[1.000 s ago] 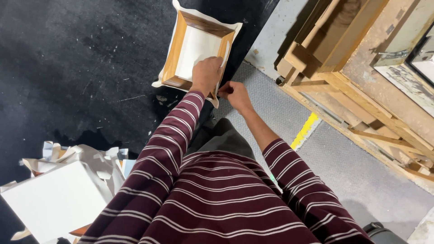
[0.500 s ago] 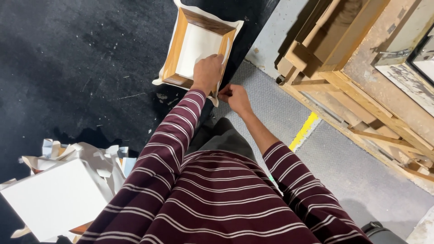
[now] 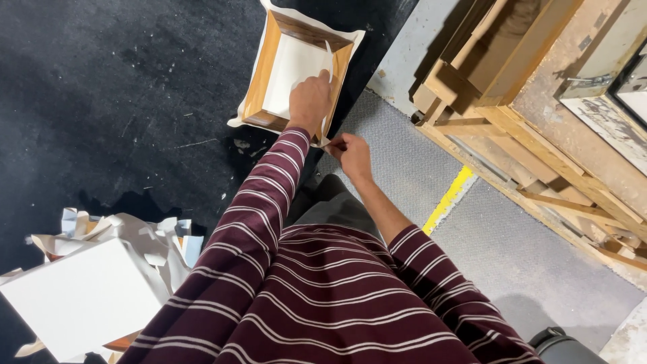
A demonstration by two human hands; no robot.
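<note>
A small wooden stretcher frame [image 3: 261, 74] lies face down on white canvas cloth [image 3: 291, 66] on a black tabletop [image 3: 121, 94]. My left hand [image 3: 309, 100] presses on the frame's right bar and folds the canvas edge over it. My right hand [image 3: 350, 152] sits just off the table's edge and pinches the loose canvas corner at the frame's near right corner. Both sleeves are maroon with white stripes.
At the near left lies a finished white canvas [image 3: 81, 300] on a heap of canvas scraps [image 3: 148, 232]. To the right stand stacked wooden frames and bars [image 3: 512, 87]. The grey floor [image 3: 526, 256] carries a yellow stripe [image 3: 446, 195].
My left hand slid a little farther up the frame's right bar, lifting the canvas edge over it. My right hand shifted slightly toward me while pinching the corner.
</note>
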